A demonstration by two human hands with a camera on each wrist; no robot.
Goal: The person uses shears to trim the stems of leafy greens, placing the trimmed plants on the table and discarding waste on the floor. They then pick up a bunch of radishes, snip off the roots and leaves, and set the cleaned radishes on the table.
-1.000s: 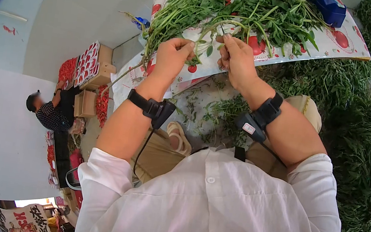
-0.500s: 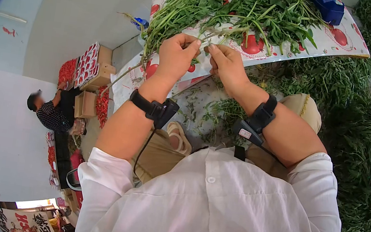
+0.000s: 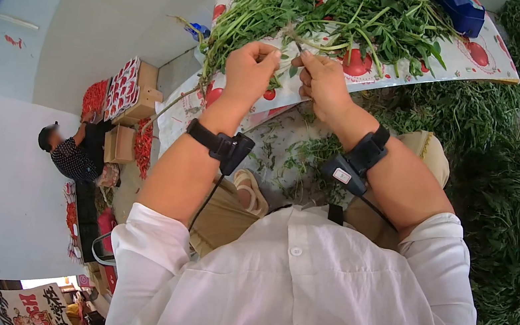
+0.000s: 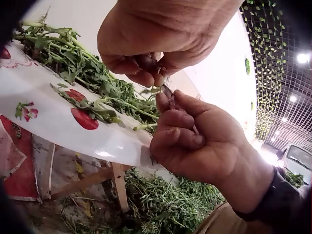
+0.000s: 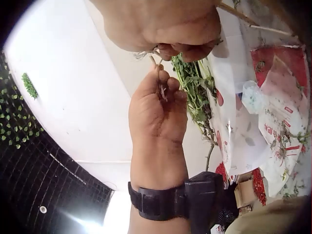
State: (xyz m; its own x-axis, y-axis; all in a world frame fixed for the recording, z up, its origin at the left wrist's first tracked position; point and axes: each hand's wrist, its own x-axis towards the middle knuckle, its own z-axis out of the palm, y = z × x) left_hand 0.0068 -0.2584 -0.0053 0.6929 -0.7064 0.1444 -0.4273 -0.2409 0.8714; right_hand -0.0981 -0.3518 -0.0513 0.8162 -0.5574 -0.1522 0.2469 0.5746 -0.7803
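My left hand point(image 3: 246, 76) is raised over the near edge of the table, with thumb and forefinger pinching the pale end of a thin plant stem point(image 5: 152, 60). Close to its right, my right hand point(image 3: 327, 86) grips what looks like a small knife point(image 4: 167, 91); its short dark blade sticks out past the thumb, pointing at the left fingertips. The knife's handle is mostly hidden by curled fingers. Just beyond both hands, leafy green stalks point(image 3: 262, 11) lie heaped on the table's white cloth point(image 3: 450, 66), which has a red fruit print.
A blue box point(image 3: 465, 15) stands at the table's far right corner. Cut greenery point(image 3: 508, 166) covers the floor to the right. At far left another person point(image 3: 72, 158) works near cardboard boxes point(image 3: 120, 145) and red chillies point(image 3: 143, 145).
My hands came together over the stem, then parted slightly, the right shifting back a little to the right. The curved stem that arched above them one second ago has straightened out.
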